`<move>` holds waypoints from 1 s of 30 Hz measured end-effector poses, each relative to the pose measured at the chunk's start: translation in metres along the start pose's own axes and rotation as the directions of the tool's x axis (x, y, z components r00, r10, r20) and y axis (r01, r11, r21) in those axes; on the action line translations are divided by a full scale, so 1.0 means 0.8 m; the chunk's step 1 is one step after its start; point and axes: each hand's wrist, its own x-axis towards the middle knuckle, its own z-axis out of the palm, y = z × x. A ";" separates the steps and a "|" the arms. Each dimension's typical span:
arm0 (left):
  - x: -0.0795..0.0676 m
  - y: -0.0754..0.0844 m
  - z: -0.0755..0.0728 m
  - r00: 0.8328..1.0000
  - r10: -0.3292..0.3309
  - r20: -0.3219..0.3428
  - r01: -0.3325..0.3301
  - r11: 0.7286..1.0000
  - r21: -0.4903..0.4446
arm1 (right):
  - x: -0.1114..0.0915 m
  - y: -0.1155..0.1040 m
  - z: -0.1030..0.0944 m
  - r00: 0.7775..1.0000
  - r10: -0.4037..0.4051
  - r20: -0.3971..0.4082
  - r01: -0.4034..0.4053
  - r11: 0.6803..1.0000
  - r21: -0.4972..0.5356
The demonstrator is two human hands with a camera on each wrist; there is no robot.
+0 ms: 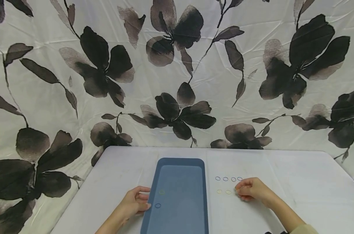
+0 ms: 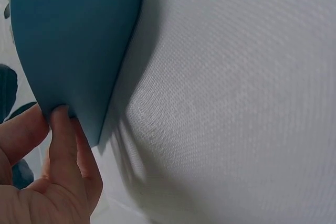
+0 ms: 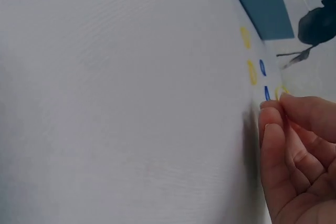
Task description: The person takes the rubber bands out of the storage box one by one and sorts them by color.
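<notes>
A blue rectangular tray (image 1: 181, 214) lies on the white table, and my left hand (image 1: 133, 203) grips its left rim. In the left wrist view, the thumb and fingers pinch the tray's edge (image 2: 79, 51). Inside the tray are a yellow ring (image 1: 161, 192) and a dark blue ring (image 1: 158, 205). To the right of the tray, my right hand (image 1: 253, 190) pinches a thin yellow ring (image 3: 281, 91) between thumb and fingertips. Near those fingers are a row of several blue rings (image 1: 225, 179) and two yellow rings (image 1: 228, 192) on the table.
The white table (image 1: 297, 182) stretches to both sides of the tray. Behind it hangs a white cloth (image 1: 212, 74) printed with dark flowers. A small dark object (image 1: 274, 232) shows at the bottom edge, near the right forearm.
</notes>
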 end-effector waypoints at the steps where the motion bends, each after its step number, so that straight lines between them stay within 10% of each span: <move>1: 0.000 0.000 0.000 1.000 0.000 -0.002 0.000 1.000 -0.001 | 0.000 0.002 0.001 1.000 0.012 0.003 -0.012 1.000 -0.001; 30: 0.001 -0.002 0.000 1.000 -0.001 -0.016 0.001 1.000 -0.013 | 0.006 -0.006 0.007 0.998 0.042 -0.048 -0.047 0.992 -0.119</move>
